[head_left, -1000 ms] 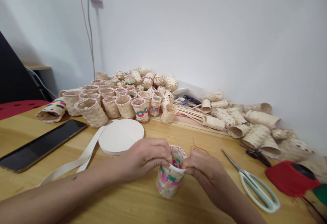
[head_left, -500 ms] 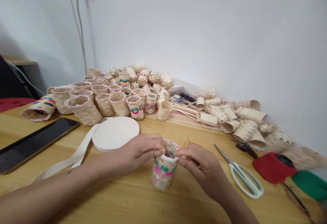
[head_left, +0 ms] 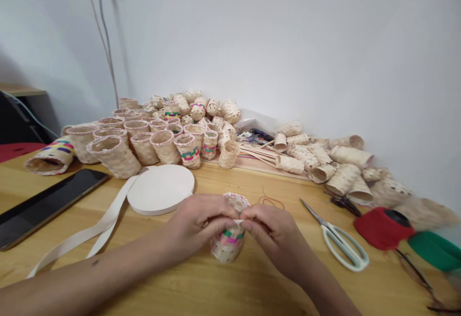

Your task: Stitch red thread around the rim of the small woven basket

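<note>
Pinched at the rim of a colour-banded basket (head_left: 227,248)

On the far left of the wooden surface (head_left: 187,292), a dark phone (head_left: 54,205) lay flat, and behind it a toppled basket (head_left: 62,149) with yellow and purple bands rested on its side. Next stood a crowd of pale baskets (head_left: 167,147), many with red-and-white edges. In front of these lay a white roll of tape (head_left: 162,186), its loose ribbon (head_left: 110,212) trailing leftward.

The left hand (head_left: 203,220) had its fingers narrowed in a pinch on the near rim of the colour-banded basket, which sat close to upright between the two hands, green and pink bands showing; I could not tell whether its base touched the surface. The right hand (head_left: 272,224) pinched the same rim from the other side, the two sets of fingertips nearly meeting, with a little white edging visible there.

Just beyond the right hand curled a thin orange thread (head_left: 274,199). Farther right were the scissors (head_left: 336,237), blades pointing away from the person, with heaped woven tubes (head_left: 344,179) behind them, then a red bundle (head_left: 380,229) and finally a green one
</note>
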Available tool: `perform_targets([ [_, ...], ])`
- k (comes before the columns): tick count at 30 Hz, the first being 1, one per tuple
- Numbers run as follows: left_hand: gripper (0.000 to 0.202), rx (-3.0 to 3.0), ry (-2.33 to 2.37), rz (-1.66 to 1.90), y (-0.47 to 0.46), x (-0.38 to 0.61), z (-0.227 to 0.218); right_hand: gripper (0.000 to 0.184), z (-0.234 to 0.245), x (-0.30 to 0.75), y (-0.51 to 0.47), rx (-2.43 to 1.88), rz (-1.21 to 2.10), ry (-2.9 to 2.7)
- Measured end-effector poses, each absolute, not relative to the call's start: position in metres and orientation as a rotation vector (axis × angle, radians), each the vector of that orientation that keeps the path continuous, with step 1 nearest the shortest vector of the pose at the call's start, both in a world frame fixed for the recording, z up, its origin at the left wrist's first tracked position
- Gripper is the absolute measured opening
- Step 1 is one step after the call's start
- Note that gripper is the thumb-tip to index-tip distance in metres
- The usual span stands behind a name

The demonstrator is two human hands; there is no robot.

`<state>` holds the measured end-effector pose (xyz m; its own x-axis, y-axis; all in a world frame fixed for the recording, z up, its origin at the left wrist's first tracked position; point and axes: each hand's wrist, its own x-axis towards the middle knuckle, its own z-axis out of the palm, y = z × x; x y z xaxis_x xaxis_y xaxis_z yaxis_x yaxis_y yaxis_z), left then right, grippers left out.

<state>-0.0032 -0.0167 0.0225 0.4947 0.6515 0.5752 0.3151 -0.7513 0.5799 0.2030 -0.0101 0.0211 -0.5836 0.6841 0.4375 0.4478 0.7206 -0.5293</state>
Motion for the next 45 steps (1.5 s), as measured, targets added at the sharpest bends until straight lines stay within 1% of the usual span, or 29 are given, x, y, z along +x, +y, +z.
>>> perform_targets([
  [2,0.016,2.300,0.825,1.150,-0.014,-0.004,0.022,0.016,0.021,0.204,-0.008,-0.953,0.579,-2.219],
  [5,0.018,2.229,0.878,1.130,-0.010,-0.009,0.023,0.034,0.021,0.209,-0.004,-1.084,0.699,-2.039],
  [7,0.019,2.184,0.919,1.127,-0.007,-0.012,0.023,0.038,0.021,0.212,0.000,-1.141,0.705,-1.950],
  [13,0.018,2.026,0.988,1.148,-0.005,-0.012,0.020,0.026,0.019,0.211,0.000,-1.207,0.515,-2.001],
  [20,0.020,2.105,0.967,1.138,-0.004,-0.013,0.020,0.018,0.021,0.205,-0.009,-1.110,0.455,-2.084],
  [28,0.018,2.140,0.838,1.032,-0.006,-0.013,0.024,0.025,0.022,0.204,-0.008,-0.864,0.423,-2.174],
  [38,0.022,2.151,0.850,0.971,-0.012,-0.008,0.026,0.011,0.020,0.199,-0.011,-0.791,0.393,-2.198],
  [42,0.023,2.129,0.870,0.990,-0.016,-0.004,0.024,0.014,0.017,0.199,-0.010,-0.792,0.368,-2.251],
  [45,0.017,2.119,0.916,1.021,-0.019,-0.002,0.023,0.016,0.017,0.200,-0.011,-0.817,0.352,-2.281],
])
